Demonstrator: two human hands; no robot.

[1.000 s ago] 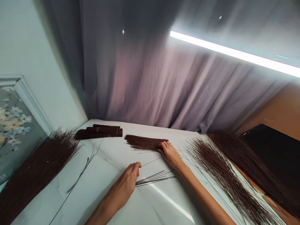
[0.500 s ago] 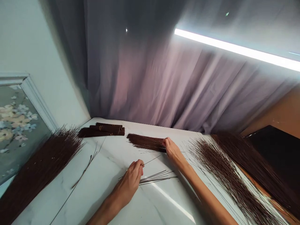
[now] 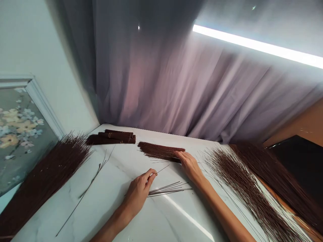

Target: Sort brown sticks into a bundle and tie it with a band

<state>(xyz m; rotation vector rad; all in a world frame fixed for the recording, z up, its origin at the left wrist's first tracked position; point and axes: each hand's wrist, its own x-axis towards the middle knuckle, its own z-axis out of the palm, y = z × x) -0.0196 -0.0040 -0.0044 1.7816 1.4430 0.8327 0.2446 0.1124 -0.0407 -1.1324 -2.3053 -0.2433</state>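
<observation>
Between the thumb and fingertips of my left hand (image 3: 141, 189) is one thin brown stick (image 3: 164, 168), its free end pointing up and to the right. Several loose sticks (image 3: 174, 189) fan out on the table just beside and under this hand. My right hand (image 3: 189, 164) lies with its fingers stretched over the near right end of a flat pile of short brown sticks (image 3: 158, 151). The fingertips touch the pile; the thumb is mostly hidden.
Tied bundles (image 3: 116, 137) lie at the back left. A large sheaf of long sticks (image 3: 47, 178) fills the left edge. Right of my arm are a loose spread of sticks (image 3: 242, 185) and a darker sheaf (image 3: 275, 178). A few joined sticks (image 3: 92, 181) rest on the white table (image 3: 111, 188).
My right hand has gone from a pinch at the pile's end to flatter fingers lying on it. My left hand keeps its stick, turned slightly. The view has shifted a little.
</observation>
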